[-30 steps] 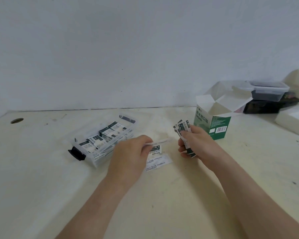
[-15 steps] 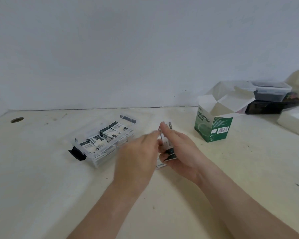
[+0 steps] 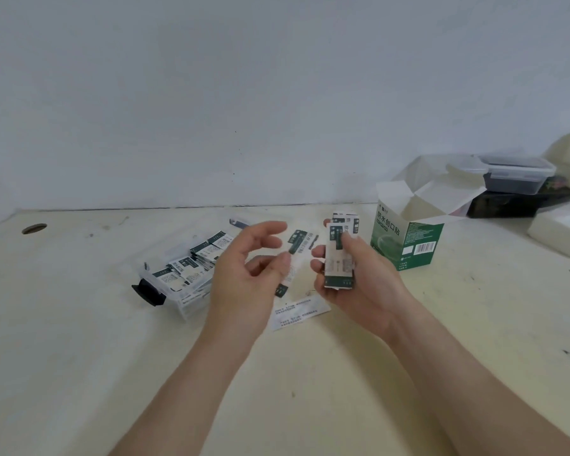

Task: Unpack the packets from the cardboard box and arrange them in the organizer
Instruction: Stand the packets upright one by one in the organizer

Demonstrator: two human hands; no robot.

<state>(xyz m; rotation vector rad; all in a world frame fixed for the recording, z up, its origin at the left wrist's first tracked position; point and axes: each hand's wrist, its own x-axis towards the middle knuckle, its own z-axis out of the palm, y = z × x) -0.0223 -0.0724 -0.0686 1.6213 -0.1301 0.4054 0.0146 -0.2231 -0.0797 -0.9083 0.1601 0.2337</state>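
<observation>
i'm pinching one packet (image 3: pixel 297 255) in my left hand (image 3: pixel 244 278), other fingers spread; my right hand (image 3: pixel 352 281) is clasping the stack (image 3: pixel 339 255). i'm aiming to lay it flat in the organizer (image 3: pixel 185 274).

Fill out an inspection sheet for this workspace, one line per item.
Surface: pale table, scuffed, with a round hole at far left.
Job's things: clear organizer already holding rows of packets; green cardboard box upright, flaps open; one paper slip flat on the table.
Clutter: lidded plastic container on a dark case, white block at far right.
Grips: left hand pinches a single packet; right hand holds a stack of packets upright.
Cables: nothing seen.
Surroundings: plain white wall behind the table.
</observation>
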